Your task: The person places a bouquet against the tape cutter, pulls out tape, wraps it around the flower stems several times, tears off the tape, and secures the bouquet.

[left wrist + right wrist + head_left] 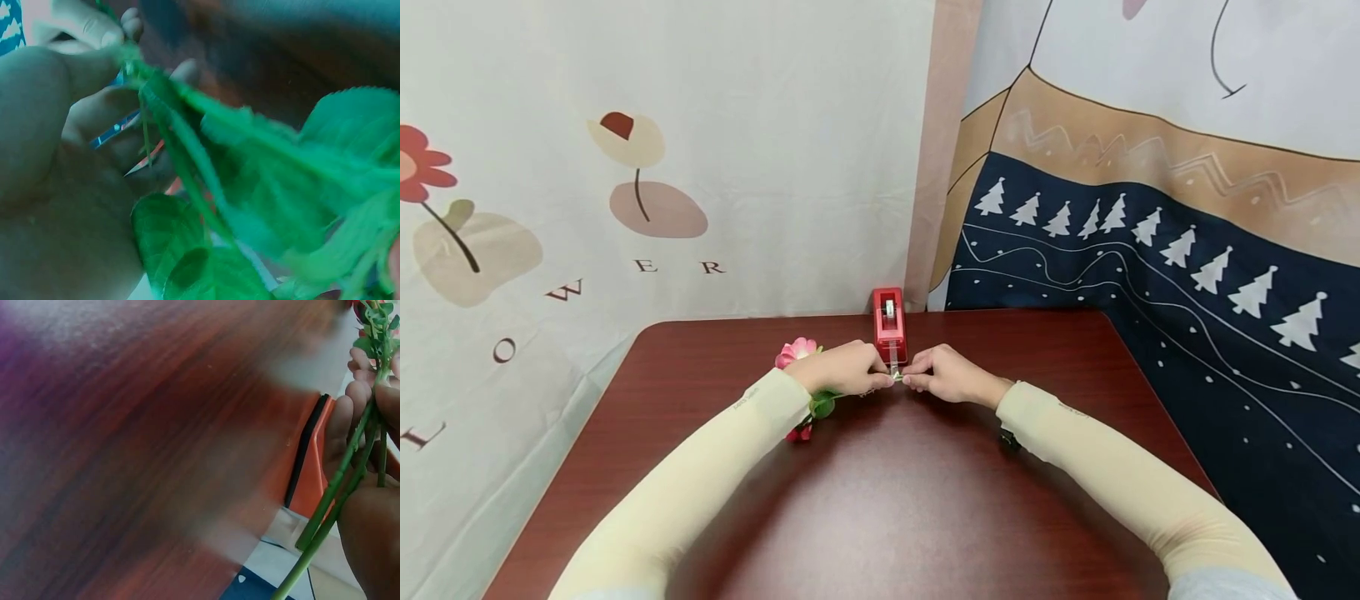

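My left hand [842, 368] pinches the green stems of a small bunch of artificial flowers. A pink flower [796, 351] shows above that wrist and a red flower [800, 433] below it. Leaves [356, 131] fill much of the left wrist view. Close by on the right, my right hand [951, 375] pinches the same stems [340, 484], whose cut ends stick out past the palm in the right wrist view. Between both hands, a strip of clear tape [893, 353] runs from the red tape dispenser [889, 321] down to the stems. The fingertips partly hide where tape and stems meet.
The dispenser stands near the far edge of the dark red-brown wooden table [895, 517]. Behind hang a pale curtain [805, 167] with printed flowers and a navy and tan cloth [1075, 275] with white trees.
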Tool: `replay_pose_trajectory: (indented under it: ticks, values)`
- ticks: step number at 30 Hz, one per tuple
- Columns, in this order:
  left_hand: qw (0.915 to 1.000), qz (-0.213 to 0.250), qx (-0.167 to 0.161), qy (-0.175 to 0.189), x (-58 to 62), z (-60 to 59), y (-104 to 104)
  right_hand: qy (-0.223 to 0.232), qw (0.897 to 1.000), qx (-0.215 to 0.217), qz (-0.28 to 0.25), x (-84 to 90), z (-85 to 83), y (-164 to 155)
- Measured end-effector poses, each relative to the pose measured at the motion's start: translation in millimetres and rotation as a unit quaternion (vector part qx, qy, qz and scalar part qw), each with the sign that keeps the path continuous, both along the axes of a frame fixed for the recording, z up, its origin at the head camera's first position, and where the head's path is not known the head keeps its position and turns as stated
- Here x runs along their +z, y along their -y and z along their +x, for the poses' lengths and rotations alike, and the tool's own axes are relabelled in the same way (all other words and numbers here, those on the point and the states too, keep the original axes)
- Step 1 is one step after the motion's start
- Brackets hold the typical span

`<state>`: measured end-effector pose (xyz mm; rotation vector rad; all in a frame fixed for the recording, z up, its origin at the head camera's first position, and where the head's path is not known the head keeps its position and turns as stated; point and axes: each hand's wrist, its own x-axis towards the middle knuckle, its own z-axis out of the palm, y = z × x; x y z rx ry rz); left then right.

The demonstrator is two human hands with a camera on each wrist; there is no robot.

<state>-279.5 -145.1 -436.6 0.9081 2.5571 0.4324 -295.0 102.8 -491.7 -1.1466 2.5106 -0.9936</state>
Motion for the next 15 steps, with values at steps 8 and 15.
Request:
replay_pose_trajectory:
  ticks: [8, 15]
  values:
    - [0.9999, -0.005, -0.010, 0.012, 0.8, -6.7, 2.5, -0.048, 0.999, 0.005, -0.006, -4.3, 3.6, -0.4]
    - [0.9963, -0.014, -0.041, -0.075, -3.5, -3.3, -2.4, -0.050, 0.999, -0.011, -0.005, -3.3, 4.3, -0.6]
